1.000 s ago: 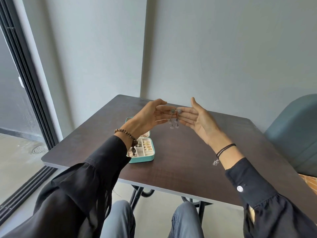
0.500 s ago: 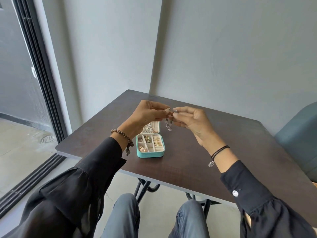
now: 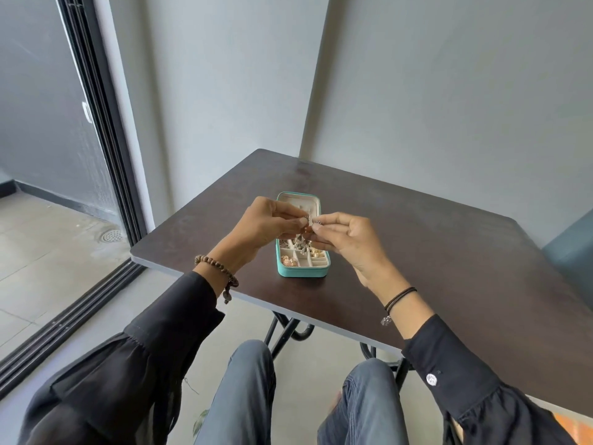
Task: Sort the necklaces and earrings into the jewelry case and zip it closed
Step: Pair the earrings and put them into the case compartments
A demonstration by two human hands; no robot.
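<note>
A small teal jewelry case (image 3: 301,273) lies open on the dark table (image 3: 433,252), its lid (image 3: 300,200) tipped back and its white compartments holding several gold and silver pieces. Right above the case, my left hand (image 3: 268,228) and my right hand (image 3: 348,242) meet fingertip to fingertip. Each pinches a silver dangling earring (image 3: 308,223) between thumb and forefinger. The earrings' drops hang down over the compartments, partly hidden by my fingers.
The table stands in a corner of grey walls. A sliding glass door (image 3: 96,123) runs along the left. A blue-grey seat (image 3: 574,252) is at the right edge. My knees (image 3: 253,354) are under the table's near edge.
My hands went from flat with the earrings lying on the fingers to pinching them, and came down over the case. My head tilted down, so the case now sits under the hands.
</note>
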